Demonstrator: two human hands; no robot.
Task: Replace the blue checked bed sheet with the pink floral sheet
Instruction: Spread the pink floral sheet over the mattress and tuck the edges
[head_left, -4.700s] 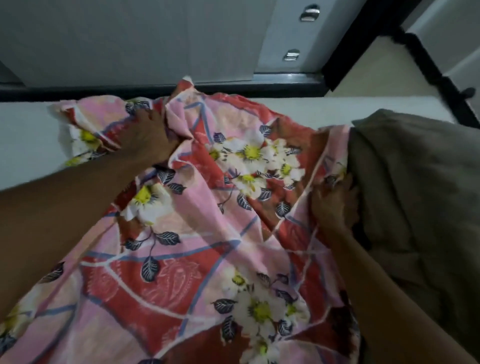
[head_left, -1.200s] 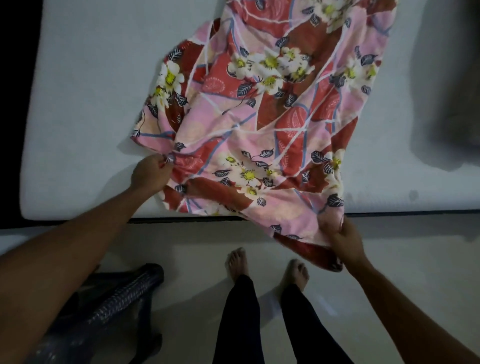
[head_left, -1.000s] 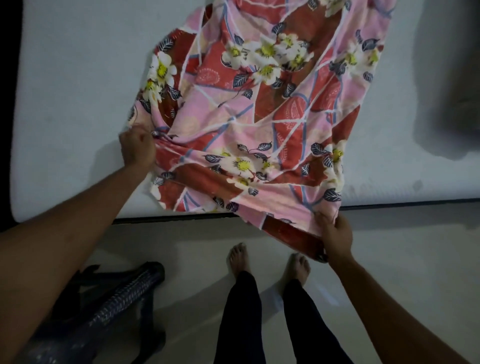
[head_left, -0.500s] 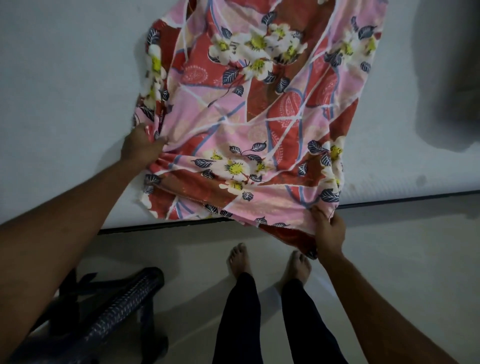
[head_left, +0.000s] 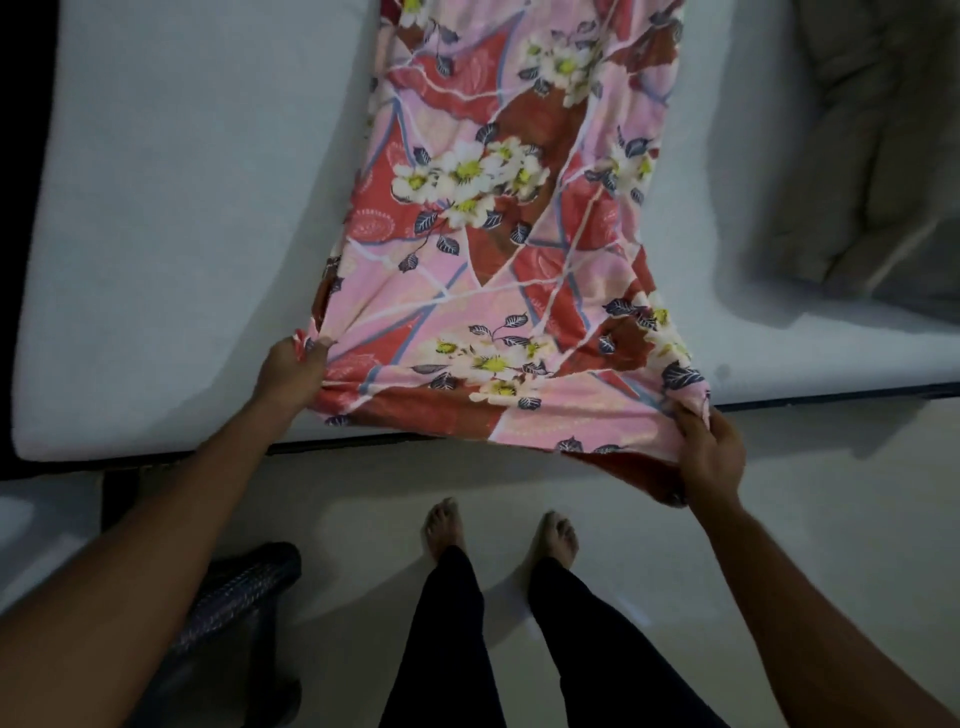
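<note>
Evidently light and limp: thin pink floral cotton sheet (head_left: 498, 270) with red panels and white daisies, stretched as a narrow, partly folded band from between the two hands away across the bare white foam mattress (head_left: 182, 208). Gripped at the near edge on both sides. Left hand (head_left: 293, 371) clenched round a gathered left corner, just inside the mattress edge. Right hand (head_left: 706, 457) pinching the right corner, thumb on top, out past the mattress edge above the pale floor. Fairly taut between the fists, creased and narrowing beyond them.

Probably no weight worth minding, no stiffness, nothing breakable. Apt to bunch, fold back on itself and drag rather than slide. Best taken by corners or hem, as here, never mid-panel, then drawn apart sideways to open the folds.

Beyond the right hand, a rumpled olive quilt (head_left: 872, 156) on the mattress, liable to catch the spreading cloth. Below the left forearm, a dark woven-textured seat (head_left: 244, 587).
</note>
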